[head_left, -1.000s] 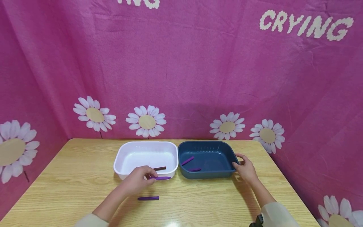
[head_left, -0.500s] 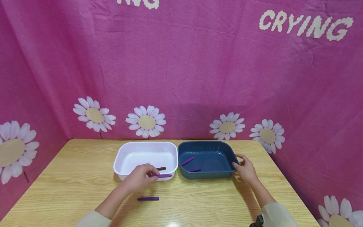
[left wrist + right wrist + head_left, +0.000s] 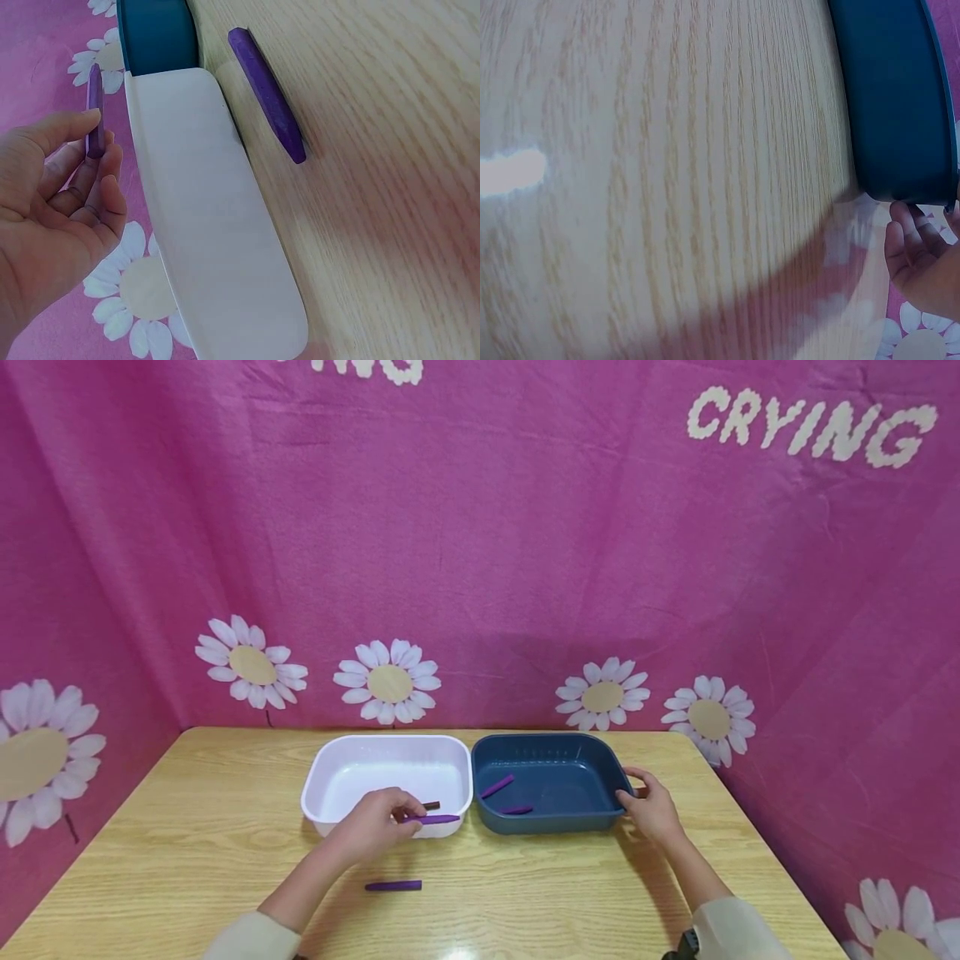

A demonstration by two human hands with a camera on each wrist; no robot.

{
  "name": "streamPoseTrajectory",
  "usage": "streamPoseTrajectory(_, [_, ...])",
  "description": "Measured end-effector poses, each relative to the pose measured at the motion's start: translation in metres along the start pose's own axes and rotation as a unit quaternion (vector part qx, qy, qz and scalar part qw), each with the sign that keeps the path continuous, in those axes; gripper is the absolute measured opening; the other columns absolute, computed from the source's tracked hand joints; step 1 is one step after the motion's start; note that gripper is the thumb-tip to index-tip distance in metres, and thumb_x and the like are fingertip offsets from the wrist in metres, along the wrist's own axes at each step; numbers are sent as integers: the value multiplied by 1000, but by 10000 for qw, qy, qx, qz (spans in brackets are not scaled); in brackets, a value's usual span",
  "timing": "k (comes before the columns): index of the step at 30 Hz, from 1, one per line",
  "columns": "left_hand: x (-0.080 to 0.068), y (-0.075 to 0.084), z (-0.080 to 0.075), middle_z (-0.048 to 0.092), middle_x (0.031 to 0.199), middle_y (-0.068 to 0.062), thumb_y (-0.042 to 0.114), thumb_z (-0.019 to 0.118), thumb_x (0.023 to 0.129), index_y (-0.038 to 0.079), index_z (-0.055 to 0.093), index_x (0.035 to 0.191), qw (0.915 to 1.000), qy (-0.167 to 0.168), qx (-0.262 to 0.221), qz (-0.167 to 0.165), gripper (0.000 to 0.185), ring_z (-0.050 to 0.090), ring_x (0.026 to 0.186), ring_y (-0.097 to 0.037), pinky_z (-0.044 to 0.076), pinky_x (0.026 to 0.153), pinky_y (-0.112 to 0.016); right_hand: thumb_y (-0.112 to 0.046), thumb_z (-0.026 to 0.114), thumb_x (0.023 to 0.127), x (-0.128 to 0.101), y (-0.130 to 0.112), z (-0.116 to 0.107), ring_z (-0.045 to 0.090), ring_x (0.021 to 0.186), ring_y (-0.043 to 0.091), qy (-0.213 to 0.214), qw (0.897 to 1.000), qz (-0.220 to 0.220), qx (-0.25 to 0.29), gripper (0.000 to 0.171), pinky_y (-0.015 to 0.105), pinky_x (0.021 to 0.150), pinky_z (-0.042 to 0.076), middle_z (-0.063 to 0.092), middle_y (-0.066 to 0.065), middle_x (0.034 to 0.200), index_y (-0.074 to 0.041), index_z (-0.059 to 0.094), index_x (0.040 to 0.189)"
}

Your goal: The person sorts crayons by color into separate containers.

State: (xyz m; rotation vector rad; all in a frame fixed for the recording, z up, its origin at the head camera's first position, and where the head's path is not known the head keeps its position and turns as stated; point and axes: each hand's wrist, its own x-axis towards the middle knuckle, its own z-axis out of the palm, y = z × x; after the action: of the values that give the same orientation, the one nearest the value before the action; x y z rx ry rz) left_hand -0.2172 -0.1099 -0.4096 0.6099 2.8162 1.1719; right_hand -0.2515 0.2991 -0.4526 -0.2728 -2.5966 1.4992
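Observation:
My left hand [image 3: 378, 822] pinches a purple crayon [image 3: 437, 819] between thumb and fingers, over the near rim of the white basin [image 3: 375, 772]. In the left wrist view the held crayon [image 3: 94, 94] points up past the thumb. A brown crayon [image 3: 432, 806] shows inside the white basin, partly hidden by the hand. Two purple crayons, one angled [image 3: 497, 786] and one nearer the front [image 3: 517, 810], lie in the dark blue basin [image 3: 570, 789]. My right hand [image 3: 651, 810] grips this basin's right end, thumb at the rim, fingers along the outside wall [image 3: 907, 191].
Another purple crayon [image 3: 393, 886] lies on the wooden table [image 3: 525, 893] in front of the white basin. Both basins stand side by side near the back edge. Behind them hangs a pink cloth [image 3: 487, 568] with white daisies.
My left hand has moved slightly up and to the right with the purple crayon, covering more of the brown one. The right hand and both basins keep their places.

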Motion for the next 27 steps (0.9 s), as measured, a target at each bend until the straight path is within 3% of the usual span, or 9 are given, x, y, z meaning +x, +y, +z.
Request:
streamPoseTrajectory(10, [5, 7, -2, 63, 82, 1, 8, 68, 82, 9, 70, 89, 9997, -116, -6, -203, 7, 51, 76, -12, 45, 70, -25, -6, 56, 89, -2, -1, -1, 58, 64, 10, 23, 10000, -50, -19, 47, 28, 59, 53, 60, 16, 89, 0, 43, 134])
streamPoseTrajectory(18, [11, 6, 0, 65, 83, 0, 8, 67, 82, 6, 70, 90, 9999, -18, -93, 93, 8, 53, 77, -10, 46, 69, -23, -7, 57, 89, -2, 0, -1, 57, 64, 10, 29, 10000, -26, -78, 47, 29, 58, 52, 60, 15, 89, -1, 44, 133])
streamPoseTrajectory(27, [20, 11, 3, 63, 79, 0, 8, 67, 82, 5, 70, 90, 9997, -40, -185, 164, 9, 51, 75, -11, 43, 67, -22, -7, 57, 89, -2, -2, -1, 58, 63, 10, -26, 10000, -16, -76, 47, 30, 56, 52, 60, 15, 88, -1, 43, 134])
